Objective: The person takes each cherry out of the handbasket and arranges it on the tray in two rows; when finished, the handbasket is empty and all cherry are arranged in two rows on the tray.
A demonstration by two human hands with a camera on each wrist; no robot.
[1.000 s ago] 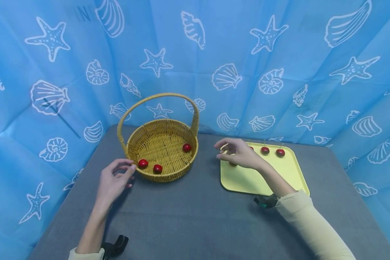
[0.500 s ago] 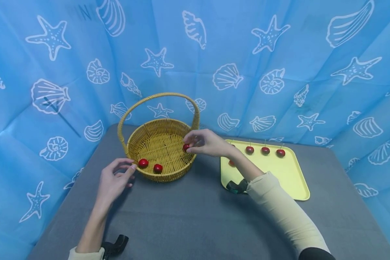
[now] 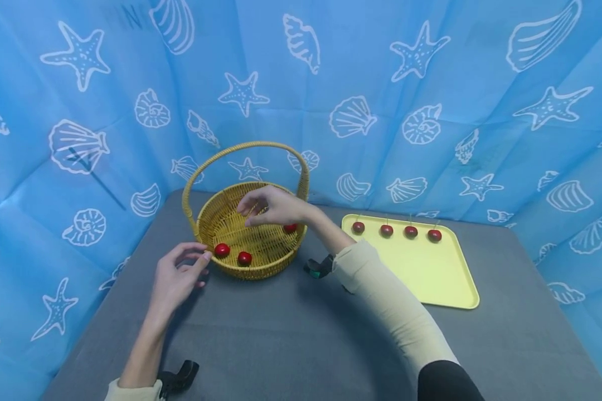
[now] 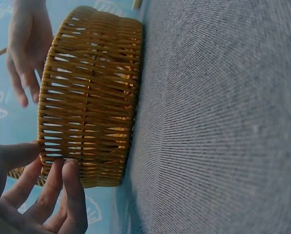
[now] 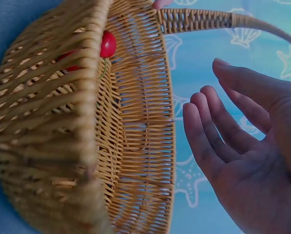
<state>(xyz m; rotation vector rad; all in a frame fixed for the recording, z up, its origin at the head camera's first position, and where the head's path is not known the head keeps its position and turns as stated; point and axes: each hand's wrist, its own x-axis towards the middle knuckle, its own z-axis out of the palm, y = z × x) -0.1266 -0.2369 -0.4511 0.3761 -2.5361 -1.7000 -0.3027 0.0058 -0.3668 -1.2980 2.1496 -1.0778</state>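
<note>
My left hand [image 3: 178, 278] pinches the near-left rim of a wicker basket [image 3: 251, 273]. In the left wrist view its thumb lies at the rim and its fingertips [image 4: 71, 168] press the outer wall. Over the basket, under its tall handle, hovers my right hand [image 3: 276, 206]. Nothing shows between its loosely bent fingers [image 5: 199, 122] and thumb in the right wrist view. Two red cherries [image 3: 244, 258] lie at the near left inside the basket. A third cherry [image 3: 290, 228] sits at the right inner side, partly covered by my right wrist.
A yellow tray [image 3: 431, 278] lies to the right, with a row of several stemmed cherries [image 3: 387, 230] along its back. My right sleeve [image 3: 391, 295] hides the tray's near-left part. Behind the grey table [image 3: 261, 345] hangs a blue seashell curtain [image 3: 301, 83].
My right hand has moved left from above the tray, past the basket's right rim, to over the basket's middle. The left hand has kept its grip on the rim.
</note>
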